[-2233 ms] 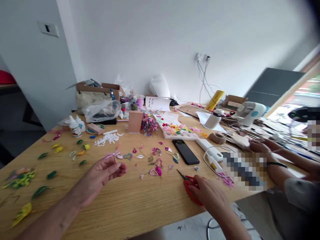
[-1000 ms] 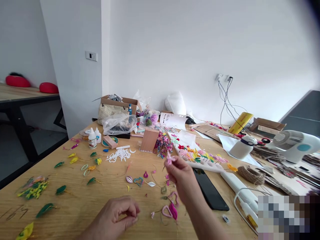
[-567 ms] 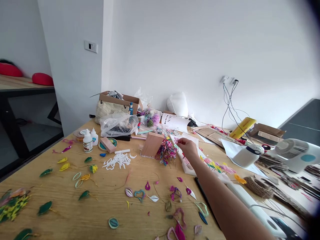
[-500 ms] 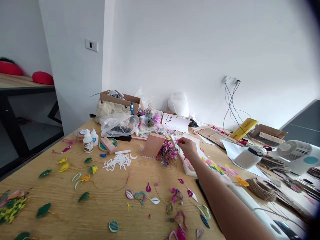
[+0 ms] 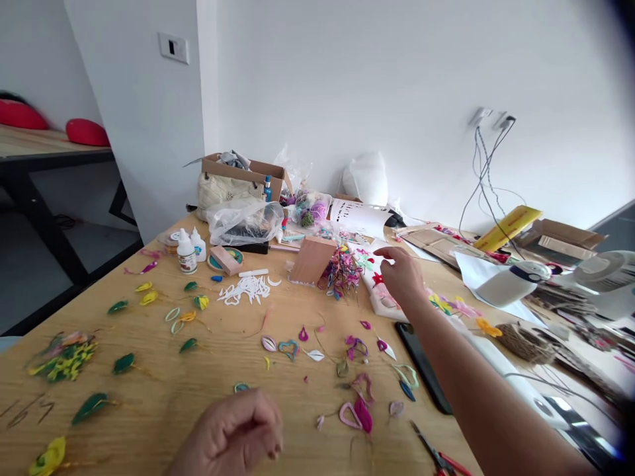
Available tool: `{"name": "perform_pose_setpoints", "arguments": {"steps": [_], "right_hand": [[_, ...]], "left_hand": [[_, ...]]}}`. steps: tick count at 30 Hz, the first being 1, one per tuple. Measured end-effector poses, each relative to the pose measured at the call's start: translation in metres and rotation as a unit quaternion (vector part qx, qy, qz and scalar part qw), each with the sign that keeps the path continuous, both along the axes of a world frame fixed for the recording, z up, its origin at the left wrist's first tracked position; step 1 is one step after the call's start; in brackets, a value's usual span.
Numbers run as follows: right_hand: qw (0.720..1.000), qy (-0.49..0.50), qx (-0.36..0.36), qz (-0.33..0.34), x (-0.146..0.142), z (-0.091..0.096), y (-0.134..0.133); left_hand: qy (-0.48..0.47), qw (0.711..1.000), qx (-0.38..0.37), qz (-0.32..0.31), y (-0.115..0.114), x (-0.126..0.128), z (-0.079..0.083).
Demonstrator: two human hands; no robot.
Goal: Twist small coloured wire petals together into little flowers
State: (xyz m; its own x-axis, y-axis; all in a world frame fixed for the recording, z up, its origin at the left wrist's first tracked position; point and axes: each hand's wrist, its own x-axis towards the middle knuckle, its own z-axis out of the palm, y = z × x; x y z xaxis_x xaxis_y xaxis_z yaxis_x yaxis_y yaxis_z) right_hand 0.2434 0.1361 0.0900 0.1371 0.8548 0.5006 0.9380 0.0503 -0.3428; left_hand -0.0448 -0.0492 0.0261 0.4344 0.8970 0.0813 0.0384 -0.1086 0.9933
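My right hand (image 5: pixel 401 276) reaches over the white foam block (image 5: pixel 380 305) that bears red and pink flower pieces. Its index finger stretches left, apart from the thumb, and I see nothing held. Left of it, a bunch of pink, purple and blue flower pieces (image 5: pixel 346 271) leans by a wooden block (image 5: pixel 312 260). My left hand (image 5: pixel 238 430) is low at the front edge of view, fingers loosely curled in, with nothing visible in them. Beyond it lie a white leaf piece (image 5: pixel 315 355), a blue wire-like loop (image 5: pixel 288 350) and a magenta petal (image 5: pixel 364 415).
Scissors (image 5: pixel 436 456) with red handles and a black phone (image 5: pixel 424 370) lie near my right forearm. Glue bottles (image 5: pixel 187 252), white cut strips (image 5: pixel 248 288) and green leaves (image 5: pixel 124 363) are on the left. A white bottle (image 5: pixel 513 283) and twine roll (image 5: pixel 523 344) stand right.
My right hand has moved right, off the flower bunch, its fingers parting from a pinch. My left hand has come into view at the bottom. The view has tilted down.
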Motion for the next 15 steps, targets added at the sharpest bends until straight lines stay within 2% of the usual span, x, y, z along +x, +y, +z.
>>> {"name": "perform_pose_setpoints", "arguments": {"steps": [2, 4, 6, 8, 9, 12, 15], "right_hand": [[0.997, 0.041, 0.012, 0.061, -0.016, 0.006, -0.034], [0.982, 0.116, -0.072, 0.132, -0.037, 0.007, -0.073], [0.94, 0.168, -0.171, 0.243, -0.058, 0.002, -0.114], [0.895, 0.189, -0.262, 0.308, -0.072, -0.006, -0.148], [0.864, 0.19, -0.32, 0.34, -0.074, -0.012, -0.161], [0.804, 0.217, -0.43, 0.349, -0.062, -0.028, -0.185], [0.796, 0.241, -0.459, 0.312, -0.035, -0.038, -0.192]], "left_hand": [[-0.021, 0.999, -0.023, 0.034, 0.001, -0.001, 0.001], [-0.036, 0.996, -0.038, 0.067, 0.001, -0.002, 0.002], [-0.06, 0.993, -0.047, 0.09, 0.002, -0.002, 0.003], [-0.087, 0.99, -0.049, 0.103, 0.003, -0.001, 0.004], [-0.096, 0.988, -0.047, 0.108, 0.004, -0.001, 0.005], [-0.071, 0.99, -0.021, 0.12, 0.004, -0.003, 0.009], [0.063, 0.992, 0.045, 0.099, 0.003, -0.005, 0.012]]}}
